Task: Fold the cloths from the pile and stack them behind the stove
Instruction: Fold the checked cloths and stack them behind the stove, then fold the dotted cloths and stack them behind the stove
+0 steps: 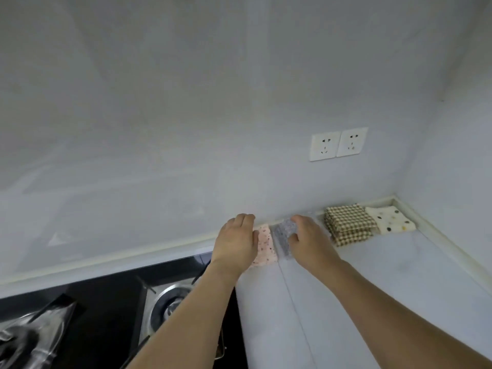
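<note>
Left hand (pixel 235 242): I see it palm down at the far edge of the countertop (pixel 386 283), just right of the stove; fingers together and curled over the left side of the pink speckled cloth (pixel 265 246), resting on it; whether they pinch the cloth I cannot tell.
Right hand (pixel 310 242): palm down, just right of the left hand; fingers bent, tips gripping the grey cloth (pixel 282 237).
Pink speckled cloth: folded, lying flat against the base of the wall (pixel 186 129); left part hidden under the left hand.
Grey cloth: folded, touching the right edge of the pink cloth; blurred, so I cannot read its pattern; it sits between the two hands.
Brown checked cloths (pixel 348 225): a folded stack to the right of the right hand, near the far edge.
White dotted cloth (pixel 391 219): folded, just right of the checked stack, in the far right corner.
Stove (pixel 111 310): black glass top, near left; one steel burner (pixel 170 302) partly hidden by the left forearm.
Wall sockets (pixel 338 143): two white plates side by side, above the cloths.
</note>
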A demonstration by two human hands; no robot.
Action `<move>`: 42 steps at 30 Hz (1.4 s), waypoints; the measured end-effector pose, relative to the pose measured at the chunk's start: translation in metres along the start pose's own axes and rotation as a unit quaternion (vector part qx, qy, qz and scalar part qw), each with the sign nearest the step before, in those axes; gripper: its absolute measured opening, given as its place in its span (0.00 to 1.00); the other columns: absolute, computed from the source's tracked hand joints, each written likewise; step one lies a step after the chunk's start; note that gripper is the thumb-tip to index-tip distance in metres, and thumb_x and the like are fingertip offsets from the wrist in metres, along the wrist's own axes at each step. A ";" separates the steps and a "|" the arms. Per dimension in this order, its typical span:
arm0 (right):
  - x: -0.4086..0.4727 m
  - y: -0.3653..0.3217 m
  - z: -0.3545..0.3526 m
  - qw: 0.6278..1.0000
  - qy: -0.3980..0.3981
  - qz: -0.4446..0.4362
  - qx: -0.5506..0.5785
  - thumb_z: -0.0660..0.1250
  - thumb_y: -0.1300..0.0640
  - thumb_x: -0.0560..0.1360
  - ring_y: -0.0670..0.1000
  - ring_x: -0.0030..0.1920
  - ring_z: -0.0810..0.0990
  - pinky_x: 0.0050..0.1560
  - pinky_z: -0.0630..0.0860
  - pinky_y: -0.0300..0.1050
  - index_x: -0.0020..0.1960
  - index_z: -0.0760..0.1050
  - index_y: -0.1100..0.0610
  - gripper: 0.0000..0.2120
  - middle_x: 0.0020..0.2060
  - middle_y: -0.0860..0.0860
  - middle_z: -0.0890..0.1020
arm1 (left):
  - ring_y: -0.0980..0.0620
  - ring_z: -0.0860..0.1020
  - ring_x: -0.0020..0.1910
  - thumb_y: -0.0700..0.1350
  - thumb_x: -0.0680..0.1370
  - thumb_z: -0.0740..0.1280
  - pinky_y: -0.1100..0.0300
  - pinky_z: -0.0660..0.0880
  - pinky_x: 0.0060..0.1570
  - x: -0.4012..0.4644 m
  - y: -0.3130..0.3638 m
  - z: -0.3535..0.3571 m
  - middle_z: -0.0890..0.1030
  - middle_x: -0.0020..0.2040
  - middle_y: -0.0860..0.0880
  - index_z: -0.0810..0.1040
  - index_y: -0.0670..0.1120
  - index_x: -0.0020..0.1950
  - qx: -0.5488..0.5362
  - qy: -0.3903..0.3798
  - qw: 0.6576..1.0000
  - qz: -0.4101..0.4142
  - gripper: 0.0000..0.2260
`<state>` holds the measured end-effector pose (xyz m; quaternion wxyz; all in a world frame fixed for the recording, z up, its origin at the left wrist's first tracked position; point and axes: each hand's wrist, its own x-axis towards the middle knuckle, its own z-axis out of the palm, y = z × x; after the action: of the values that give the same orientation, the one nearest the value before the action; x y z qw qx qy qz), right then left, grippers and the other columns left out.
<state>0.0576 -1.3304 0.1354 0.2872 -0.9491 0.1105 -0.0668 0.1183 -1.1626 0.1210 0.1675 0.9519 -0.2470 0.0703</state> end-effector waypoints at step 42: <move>-0.209 -0.575 0.399 0.950 -0.254 -0.179 0.038 0.60 0.57 0.79 0.48 0.58 0.77 0.59 0.74 0.42 0.72 0.65 0.52 0.21 0.67 0.49 0.72 | 0.50 0.69 0.68 0.48 0.83 0.56 0.57 0.67 0.66 -0.440 -0.575 -0.252 0.69 0.71 0.52 0.67 0.48 0.72 0.021 0.010 0.960 -0.280 0.18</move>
<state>0.0296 -0.6006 0.1149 0.3247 -0.9275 -0.1398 0.1218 0.0072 -0.4047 0.0979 0.1630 0.9854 0.0331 0.0352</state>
